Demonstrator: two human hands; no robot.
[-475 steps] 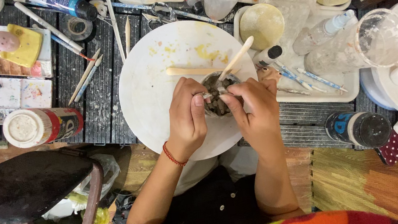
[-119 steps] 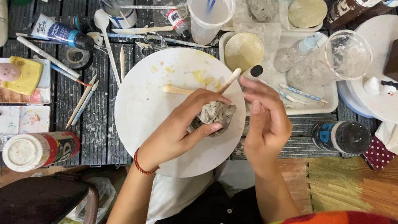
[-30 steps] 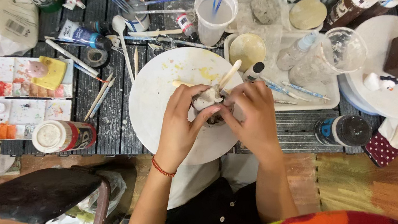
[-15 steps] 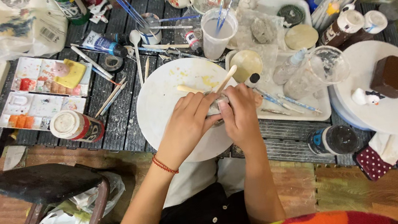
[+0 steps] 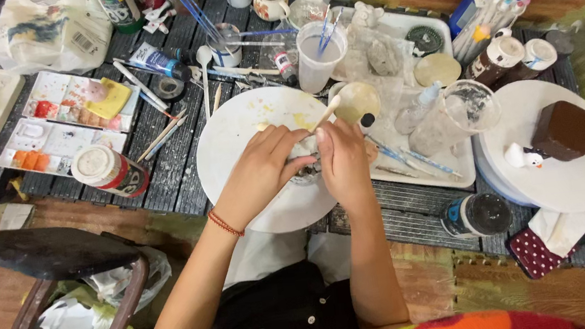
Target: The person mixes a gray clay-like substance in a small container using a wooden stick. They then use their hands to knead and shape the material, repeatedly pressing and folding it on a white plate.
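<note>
Both my hands meet over a round white board (image 5: 237,138) on a dark slatted table. My left hand (image 5: 266,164) cups a small grey clay piece (image 5: 304,157), which is mostly hidden between the fingers. My right hand (image 5: 344,158) presses against the same piece from the right and holds a pale wooden stick (image 5: 325,114) that points up and to the right. A red cord circles my left wrist (image 5: 225,223).
Paint palettes (image 5: 71,121), brushes, a plastic cup (image 5: 316,54) and tubes lie at the back. A white tray (image 5: 423,171) holds a glass bowl (image 5: 470,107). On the right, a round stand (image 5: 569,175) carries a brown block. A dark bin (image 5: 64,304) stands at front left.
The view has pulled back and shifted, showing more of the table and bin. My hands stay together on the clay piece over the white board.
</note>
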